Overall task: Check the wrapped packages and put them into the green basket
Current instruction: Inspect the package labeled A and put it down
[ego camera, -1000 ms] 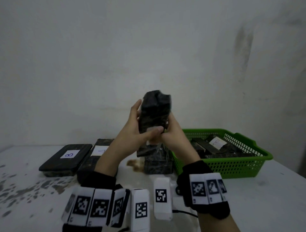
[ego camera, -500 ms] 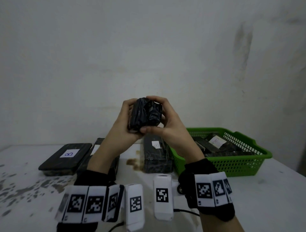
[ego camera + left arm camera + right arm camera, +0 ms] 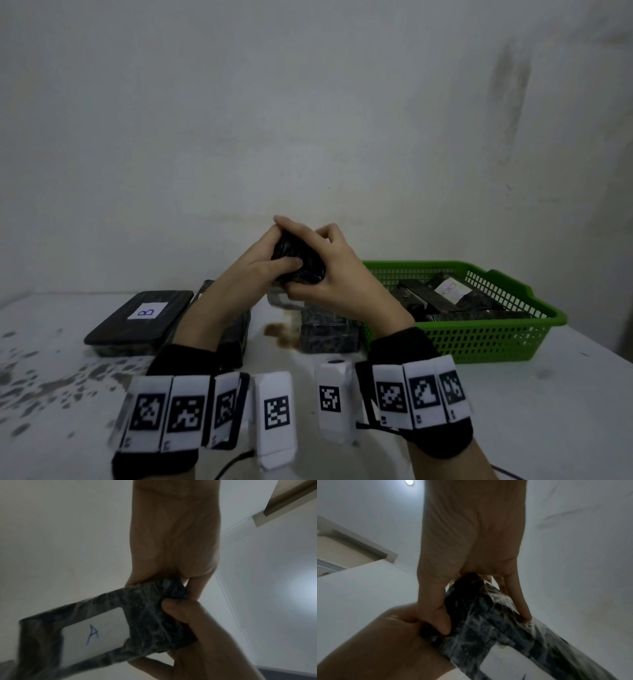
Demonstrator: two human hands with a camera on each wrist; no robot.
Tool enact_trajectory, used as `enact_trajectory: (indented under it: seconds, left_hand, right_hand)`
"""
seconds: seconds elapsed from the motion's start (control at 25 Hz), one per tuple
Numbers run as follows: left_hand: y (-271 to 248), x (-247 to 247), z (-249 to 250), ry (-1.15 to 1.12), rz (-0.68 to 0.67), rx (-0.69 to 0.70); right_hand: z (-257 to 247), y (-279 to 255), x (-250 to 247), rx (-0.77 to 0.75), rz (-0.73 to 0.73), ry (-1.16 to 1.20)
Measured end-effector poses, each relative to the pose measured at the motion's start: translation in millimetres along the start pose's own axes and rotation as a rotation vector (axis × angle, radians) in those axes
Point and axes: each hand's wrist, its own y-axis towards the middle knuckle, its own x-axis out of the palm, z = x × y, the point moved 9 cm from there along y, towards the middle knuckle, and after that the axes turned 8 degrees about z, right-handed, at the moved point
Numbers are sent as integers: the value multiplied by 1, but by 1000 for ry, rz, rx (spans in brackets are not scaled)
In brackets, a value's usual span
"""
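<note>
Above the table I hold a black wrapped package (image 3: 297,261) with both hands, one end turned toward me. My left hand (image 3: 284,245) grips its left side, thumb across the front. My right hand (image 3: 320,269) curls over its top and right side. In the left wrist view the package (image 3: 150,616) shows a white label marked "A" (image 3: 94,635). The right wrist view shows its crinkled film (image 3: 488,622) between my fingers. The green basket (image 3: 496,342) stands on the right with several black packages inside, one labelled (image 3: 448,289).
On the white table (image 3: 513,411) lie a black package marked "B" (image 3: 144,318) at the left, another (image 3: 236,332) partly under my left forearm, and one (image 3: 325,334) below my hands beside the basket. A brown stain (image 3: 277,334) marks the middle. A wall rises close behind.
The package stood upright a second ago. It has since tipped over and come down, and both hands have closed more tightly round it, lower and nearer the table.
</note>
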Motion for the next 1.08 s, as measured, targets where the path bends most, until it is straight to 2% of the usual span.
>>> enact_trajectory:
  seconds: [0.12,0.2,0.28,0.32,0.4,0.44,0.52,0.6,0.68,0.76,0.88,0.96,1.08]
  left_hand:
    - [1,-4,-11,87,56,-78]
    - [3,-18,-22,178,148,-165]
    - [1,-34,-39,279,205,-317]
    - [-2,-37,-51,328,180,-414]
    - [-15,-23,-69,314,33,-585]
    - [-17,-11,-72,252,-37,-602]
    - [-9,6,-65,43,-36,-498]
    - [4,6,-56,-99,65,-388]
    - [10,-4,-59,-32,123,-348]
    - [7,-13,-68,118,81,-345]
    - [-6,-16,-86,190,-96,-405]
    - [-10,-15,-95,183,-151,-421]
    - [-3,-24,-108,216,-138,-443]
  right_hand:
    - [19,1,4,91,68,-144]
    - [39,-1,-6,250,234,-104]
    - [58,-10,-24,426,455,10]
    - [64,-14,-30,489,526,55]
    - [68,-20,-35,547,582,105]
    - [65,-20,-35,547,597,129]
    - [59,-18,-27,548,593,184]
    - [57,-14,-5,601,453,207]
    - [60,-15,23,683,213,221]
    - [64,-24,43,758,-8,235]
    - [72,-36,67,764,-324,118]
    - [79,-41,74,796,-396,136]
    - [84,-50,73,834,-513,106]
